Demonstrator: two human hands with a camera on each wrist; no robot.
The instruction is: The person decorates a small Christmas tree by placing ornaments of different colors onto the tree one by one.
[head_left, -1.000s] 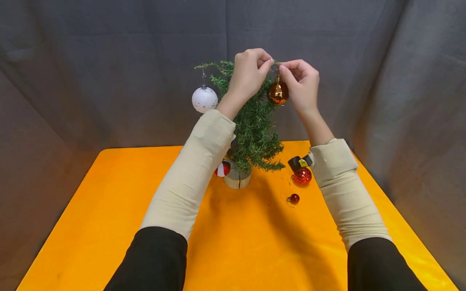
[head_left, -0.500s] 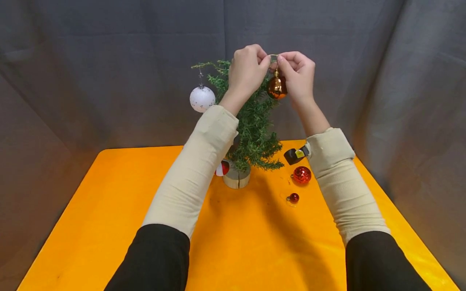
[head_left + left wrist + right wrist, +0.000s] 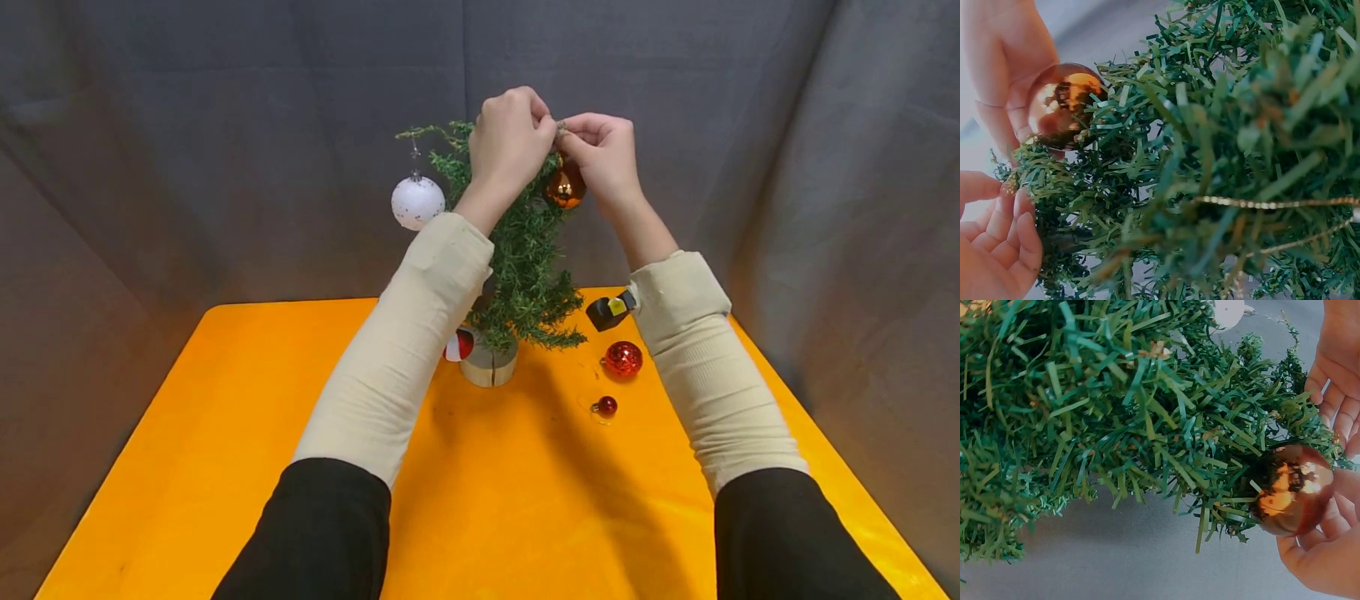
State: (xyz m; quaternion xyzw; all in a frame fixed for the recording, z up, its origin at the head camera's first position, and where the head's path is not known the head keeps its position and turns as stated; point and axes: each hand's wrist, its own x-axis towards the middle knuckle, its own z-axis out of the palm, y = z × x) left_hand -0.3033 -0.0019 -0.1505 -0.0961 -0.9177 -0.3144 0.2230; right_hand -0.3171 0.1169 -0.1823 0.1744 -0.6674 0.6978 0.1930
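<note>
At the top of a small artificial Christmas tree (image 3: 525,267), both hands meet close together. Thumb and fingertips of my left hand (image 3: 510,143) pinch a gold hanging loop (image 3: 1010,184) at a branch tip. My right hand (image 3: 606,158) pinches by the same tip, just above a shiny copper-orange bauble (image 3: 567,188), its fingers partly hidden behind the ball in the right wrist view. The bauble (image 3: 1294,489) hangs against the green needles. On the tree's left, a white speckled bauble (image 3: 417,202) dangles from another branch.
The tree stands in a round wooden base (image 3: 489,369) on an orange table (image 3: 495,500). Right of it lie a red bauble (image 3: 623,359) and a smaller red one (image 3: 606,406). A red-and-white ornament (image 3: 459,344) shows beside the base. Grey cloth (image 3: 300,167) hangs behind.
Half a second ago the loop was stretched between both hands above the branch. Now the right hand has moved left and slightly down, and the copper-orange bauble sits closer against the tree.
</note>
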